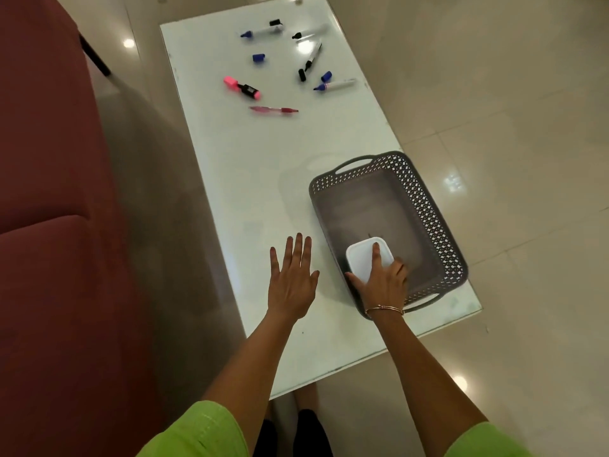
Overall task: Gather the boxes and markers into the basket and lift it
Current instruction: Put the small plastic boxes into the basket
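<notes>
A grey perforated basket (428, 206) with two handles sits at the near right of the white table (250, 179). My right hand (384, 278) grips a small white box (362, 255) inside the basket's near corner, index finger lying on top. My left hand (293, 275) hovers flat over the table left of the basket, fingers spread, holding nothing. At the far end lie several markers: a pink highlighter (242, 88), a red pen (273, 110), a black marker (310, 62), a blue-tipped marker (334, 85) and another blue-tipped one (262, 30). Loose blue caps (259, 57) lie among them.
A dark red sofa (49, 225) runs along the left side, close to the table. Glossy beige floor tiles (510, 127) surround the table on the right and far side. The basket's right edge lies near the table's right edge.
</notes>
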Tool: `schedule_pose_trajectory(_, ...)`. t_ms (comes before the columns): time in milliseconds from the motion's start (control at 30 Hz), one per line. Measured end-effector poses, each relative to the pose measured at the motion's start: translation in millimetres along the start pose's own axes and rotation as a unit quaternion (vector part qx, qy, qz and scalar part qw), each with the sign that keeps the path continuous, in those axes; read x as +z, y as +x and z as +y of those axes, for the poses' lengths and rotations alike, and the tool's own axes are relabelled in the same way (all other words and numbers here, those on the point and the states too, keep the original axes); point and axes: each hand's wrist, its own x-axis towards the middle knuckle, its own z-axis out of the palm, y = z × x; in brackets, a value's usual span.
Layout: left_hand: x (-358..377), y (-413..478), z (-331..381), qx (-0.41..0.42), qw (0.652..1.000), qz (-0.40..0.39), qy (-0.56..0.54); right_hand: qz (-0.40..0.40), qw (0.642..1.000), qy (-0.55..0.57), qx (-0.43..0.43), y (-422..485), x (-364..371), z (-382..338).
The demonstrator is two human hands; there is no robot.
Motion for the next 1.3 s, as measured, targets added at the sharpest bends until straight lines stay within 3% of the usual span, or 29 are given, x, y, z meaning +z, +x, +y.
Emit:
schedule_pose_trajectory(367, -11.5, -6.1, -2.8, -0.012, 1.000, -0.011, 0.002, 0.013, 0.999, 0.003, -0.044, -1.3, -16.6, -6.3)
schedule_pose_trajectory(533, -50.0, -8.8, -33.1, -0.048, 0.999, 0.013, -0.012, 0.030, 0.983, -0.007, -0.182, 4.7, -46.5, -59.4)
schedule_pose_trajectory(800, -143.1, -10.4, -161.9, -0.133, 0.989, 0.062, -0.004, 0.019, 0.925, -0.028, -0.379, -11.2, -87.6, -235.0)
schedule_pose_trajectory(1300, -304.8, 2.5, -518.8, -0.325, 0.935, 0.139, -0.001, 0.023, 0.834, -0.049, -0.549, 0.8, -118.0, -666.4)
